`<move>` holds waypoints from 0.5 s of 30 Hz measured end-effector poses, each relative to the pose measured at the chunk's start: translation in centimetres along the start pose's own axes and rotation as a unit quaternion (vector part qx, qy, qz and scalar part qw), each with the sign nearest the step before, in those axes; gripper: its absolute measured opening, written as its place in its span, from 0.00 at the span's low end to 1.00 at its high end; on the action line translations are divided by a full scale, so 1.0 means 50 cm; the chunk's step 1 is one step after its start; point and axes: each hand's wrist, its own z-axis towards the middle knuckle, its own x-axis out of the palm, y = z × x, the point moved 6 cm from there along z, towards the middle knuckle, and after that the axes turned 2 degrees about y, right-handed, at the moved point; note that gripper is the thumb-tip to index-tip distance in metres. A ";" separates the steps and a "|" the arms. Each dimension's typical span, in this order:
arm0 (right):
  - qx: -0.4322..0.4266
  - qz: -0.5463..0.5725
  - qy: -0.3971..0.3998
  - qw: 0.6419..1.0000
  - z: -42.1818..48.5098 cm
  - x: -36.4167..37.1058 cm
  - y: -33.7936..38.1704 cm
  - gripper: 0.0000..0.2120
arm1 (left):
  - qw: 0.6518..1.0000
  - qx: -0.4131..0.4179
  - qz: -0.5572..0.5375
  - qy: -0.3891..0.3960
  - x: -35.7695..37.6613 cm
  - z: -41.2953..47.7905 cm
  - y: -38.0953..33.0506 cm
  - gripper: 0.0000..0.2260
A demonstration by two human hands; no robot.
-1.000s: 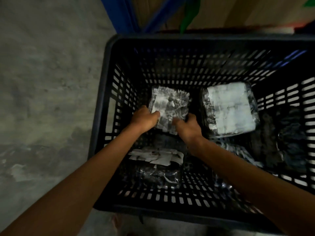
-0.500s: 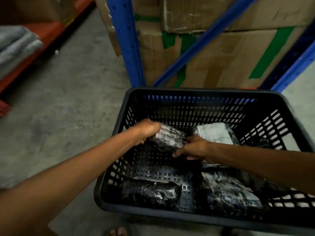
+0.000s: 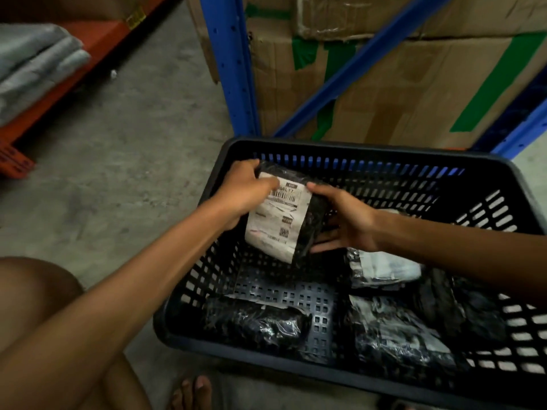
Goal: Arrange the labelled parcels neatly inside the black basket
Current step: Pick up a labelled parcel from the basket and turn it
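A black basket sits on the concrete floor before blue racking stacked with cardboard boxes. Wrapped parcels lie on its bottom. Both hands, left and right, clasp a labelled parcel, tilted above the basket's far-left corner.

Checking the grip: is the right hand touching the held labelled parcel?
Touching. Head view shows the right hand with fingers on the labelled parcel, thumb on its top edge.
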 end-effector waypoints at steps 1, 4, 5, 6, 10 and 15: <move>0.012 -0.006 -0.024 1.000 0.012 0.002 -0.009 0.31 | 1.000 -0.008 0.018 0.001 0.008 0.005 0.018 0.19; 0.049 -0.019 -0.082 0.995 0.045 0.000 -0.045 0.31 | 0.995 -0.072 0.053 0.047 0.034 0.019 0.080 0.23; 0.056 -0.026 -0.088 0.994 0.054 0.000 -0.057 0.29 | 0.990 -0.093 0.090 0.058 0.044 0.024 0.103 0.23; 0.061 -0.035 -0.091 0.993 0.064 0.000 -0.068 0.27 | 0.983 -0.110 0.132 0.062 0.055 0.029 0.124 0.23; 0.057 -0.053 -0.114 0.990 0.101 0.007 -0.098 0.19 | 0.968 -0.134 0.207 0.040 0.087 0.064 0.177 0.28; 0.010 -0.109 -0.194 0.975 0.153 0.024 -0.123 0.26 | 0.975 -0.155 0.156 0.034 0.114 0.109 0.218 0.22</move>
